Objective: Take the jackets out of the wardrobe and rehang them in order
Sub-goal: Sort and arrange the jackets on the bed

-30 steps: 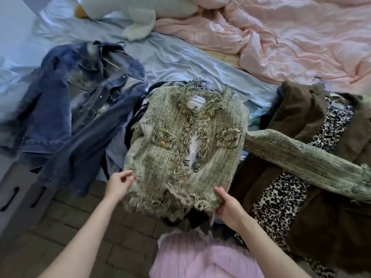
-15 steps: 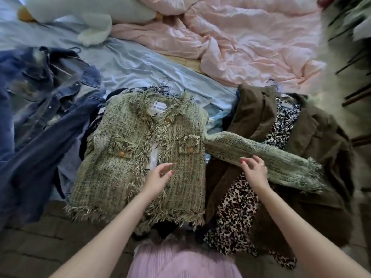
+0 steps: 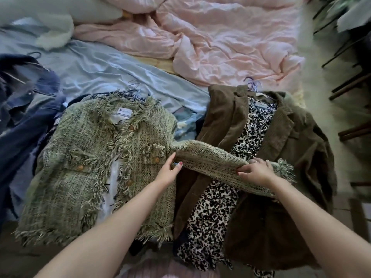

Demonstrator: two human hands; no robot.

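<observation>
A green fringed tweed jacket point(image 3: 84, 163) lies flat on the bed edge, its front up. Its right sleeve point(image 3: 208, 159) stretches across a brown corduroy jacket with leopard lining point(image 3: 281, 157). My left hand point(image 3: 169, 170) grips the sleeve where it meets the jacket body, thumb under it. My right hand point(image 3: 257, 170) grips the sleeve close to its fringed cuff, fingers curled over the top. A denim jacket point(image 3: 22, 109) lies at the far left, partly out of view. Hanger hooks point(image 3: 252, 85) stick out above the brown collar.
A crumpled pink duvet point(image 3: 210, 41) covers the far side of the bed, over a pale blue sheet point(image 3: 112, 71). A white plush toy point(image 3: 54, 23) lies at the back left. Dark chair legs point(image 3: 349, 85) stand on the floor at the right.
The view has swung right. My left hand moved from the jacket front to the sleeve's base. My right hand slid along the sleeve toward the cuff and closed on it.
</observation>
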